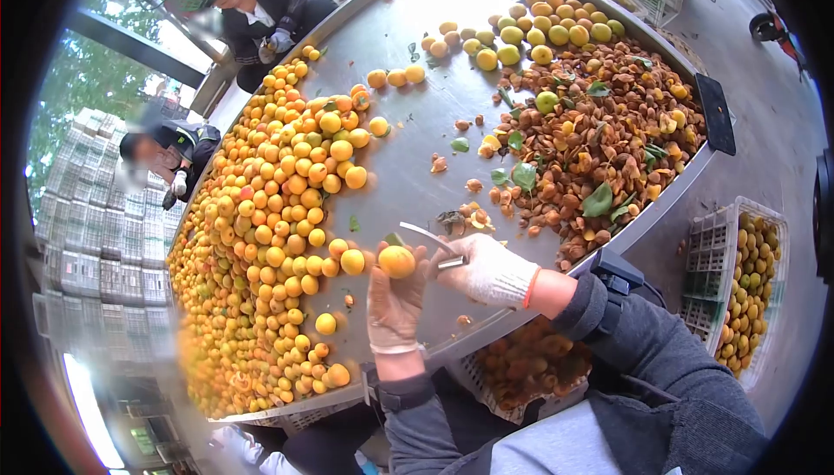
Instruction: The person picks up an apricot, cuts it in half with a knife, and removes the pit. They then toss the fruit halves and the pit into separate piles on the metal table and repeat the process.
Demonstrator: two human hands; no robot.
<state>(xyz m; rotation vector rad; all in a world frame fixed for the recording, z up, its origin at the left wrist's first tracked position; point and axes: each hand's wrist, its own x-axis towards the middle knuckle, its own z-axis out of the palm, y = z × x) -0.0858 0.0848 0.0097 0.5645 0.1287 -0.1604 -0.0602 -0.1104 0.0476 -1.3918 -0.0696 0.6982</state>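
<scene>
Near the front edge of the shiny worktop [400, 197], we hold one round orange apricot [397, 264] up in our left hand [395, 308]. We wear white gloves, and our left thumb and fingers pinch the apricot from its sides. Our right hand [495, 271] is closed tight around a small knife [426, 236]. Its thin, bent blade points left, and its tip is just above the apricot.

On the left side, we see a big heap of apricots [278, 205]. On the right side, we see a big brown pile of bits [608, 158] with green leaves [598, 200] in it. Behind that pile sit some greener fruits [556, 23]. A black phone [715, 114] lies on the right edge. Down on the floor beside us, a white crate [705, 279] is full of fruit. Across the worktop, we see two other people [269, 6] wearing gloves.
</scene>
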